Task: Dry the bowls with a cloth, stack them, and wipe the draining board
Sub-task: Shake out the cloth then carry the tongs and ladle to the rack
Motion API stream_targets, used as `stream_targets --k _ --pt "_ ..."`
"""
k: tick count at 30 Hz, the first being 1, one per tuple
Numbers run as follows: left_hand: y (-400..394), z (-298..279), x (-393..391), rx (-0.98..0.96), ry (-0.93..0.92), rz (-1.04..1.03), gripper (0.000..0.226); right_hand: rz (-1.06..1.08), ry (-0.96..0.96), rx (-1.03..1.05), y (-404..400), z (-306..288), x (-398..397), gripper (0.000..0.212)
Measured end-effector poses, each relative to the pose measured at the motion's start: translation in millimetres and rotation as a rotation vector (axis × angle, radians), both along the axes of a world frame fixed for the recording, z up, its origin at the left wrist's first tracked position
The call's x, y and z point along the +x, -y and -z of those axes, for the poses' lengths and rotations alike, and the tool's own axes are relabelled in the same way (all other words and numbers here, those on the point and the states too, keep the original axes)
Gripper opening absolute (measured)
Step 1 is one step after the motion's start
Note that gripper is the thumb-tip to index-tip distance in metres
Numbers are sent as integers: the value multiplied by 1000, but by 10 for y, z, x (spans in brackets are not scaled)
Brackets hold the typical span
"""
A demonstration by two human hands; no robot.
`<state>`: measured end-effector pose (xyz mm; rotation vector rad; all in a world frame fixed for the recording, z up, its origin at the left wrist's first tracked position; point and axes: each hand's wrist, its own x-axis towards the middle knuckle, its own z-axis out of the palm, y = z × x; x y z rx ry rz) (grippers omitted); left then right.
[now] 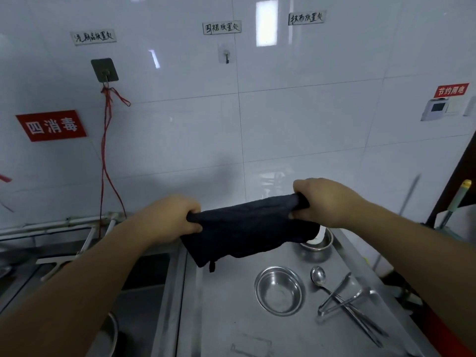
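Note:
A dark cloth (247, 228) hangs stretched between both hands above the steel draining board (226, 305). My left hand (170, 217) grips its left end and my right hand (324, 199) grips its right end, held a little higher. Below the cloth, a small steel bowl (279, 291) stands upright and empty in the middle of the board. A second steel bowl (320, 240) sits farther back, partly hidden behind the cloth's right corner.
A steel spoon (319, 276) and metal tongs (345, 302) lie on the board's right side. A sink (144, 274) is to the left, with the rim of another bowl (112, 333) low in it. The white tiled wall carries hooks, labels and a red string (104, 150).

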<state>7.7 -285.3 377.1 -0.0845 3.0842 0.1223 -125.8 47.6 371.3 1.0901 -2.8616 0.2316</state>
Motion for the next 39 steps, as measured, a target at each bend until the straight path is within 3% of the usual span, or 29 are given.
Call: stream_targets --k 3,11,16,21,29,39 --pt "-18 58 -33 15 -8 -18 24 -45 210 -113 -85 -21 20 22" --pt "-17 211 -32 203 83 13 27 -110 23 31 -239 127 4 14" --pt "-57 241 -76 290 99 74 25 17 23 27 -265 146 4 19" --pt "-122 335 -185 150 85 138 39 35 9 167 -347 169 -36 24" --pt "-303 484 -328 192 -90 206 24 115 -67 155 -647 277 -33 27" --pt "-843 842 -532 296 90 263 11 156 85 152 -1428 674 -33 43"
